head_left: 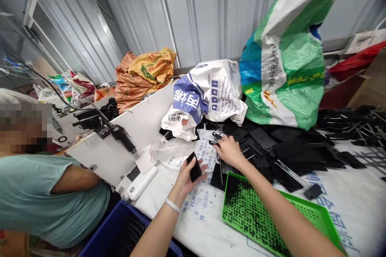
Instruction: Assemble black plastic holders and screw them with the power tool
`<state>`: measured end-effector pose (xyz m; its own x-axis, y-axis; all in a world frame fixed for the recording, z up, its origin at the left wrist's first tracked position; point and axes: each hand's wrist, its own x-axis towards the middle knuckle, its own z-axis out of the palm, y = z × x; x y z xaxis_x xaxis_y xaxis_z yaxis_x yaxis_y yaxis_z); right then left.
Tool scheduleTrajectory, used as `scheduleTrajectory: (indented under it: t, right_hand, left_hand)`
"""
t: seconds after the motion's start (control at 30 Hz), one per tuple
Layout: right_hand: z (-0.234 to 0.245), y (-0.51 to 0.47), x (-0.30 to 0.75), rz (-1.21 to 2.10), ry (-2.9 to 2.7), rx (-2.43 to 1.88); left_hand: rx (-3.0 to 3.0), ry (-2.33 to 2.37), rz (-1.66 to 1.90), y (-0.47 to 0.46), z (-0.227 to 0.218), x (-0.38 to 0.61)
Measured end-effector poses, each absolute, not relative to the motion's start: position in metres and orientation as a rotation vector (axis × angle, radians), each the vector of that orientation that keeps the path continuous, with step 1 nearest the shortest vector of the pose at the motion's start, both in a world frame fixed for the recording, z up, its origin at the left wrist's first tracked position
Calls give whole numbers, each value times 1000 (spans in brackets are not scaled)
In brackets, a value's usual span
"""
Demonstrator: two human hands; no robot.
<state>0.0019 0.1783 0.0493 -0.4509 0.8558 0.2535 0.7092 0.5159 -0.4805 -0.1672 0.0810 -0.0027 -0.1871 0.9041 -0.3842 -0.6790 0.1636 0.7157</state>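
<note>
My left hand [185, 176], with a white bangle at its wrist, holds a flat black rectangular piece [194, 167] between thumb and fingers. To its right, my right hand [230, 151] reaches over the near edge of a heap of black plastic parts [259, 138]. Its fingers close at a small dark part [212, 142], mostly hidden by the fingertips. Below my right forearm lies a green perforated tray [241, 219] scattered with many small black bits.
An electric screwdriver [122, 138] hangs over a white device [141, 182] at the left. A co-worker in a green shirt [54, 196] sits beyond a white partition [147, 116]. Printed sacks [283, 68] stand at the back. A blue bin [104, 229] sits below the table edge.
</note>
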Motion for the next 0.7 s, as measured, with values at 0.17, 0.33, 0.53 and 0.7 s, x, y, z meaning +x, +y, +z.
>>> scheduleTrajectory:
  t: [0.17,0.33,0.53,0.7]
  right_hand:
    - [59,136,83,806,-2387,-823]
    - [50,68,132,947,-2401,-826]
    - [12,20,143,1106,-1764,-1027]
    - [-14,-7,115,1350,-835,-981]
  left_hand:
    - [455,884,1233,64,3,-146]
    - [529,568,1037,49,15,-108]
    - [435,680,1292,34,19,-50]
    - [435,655,1396,24,21,-20]
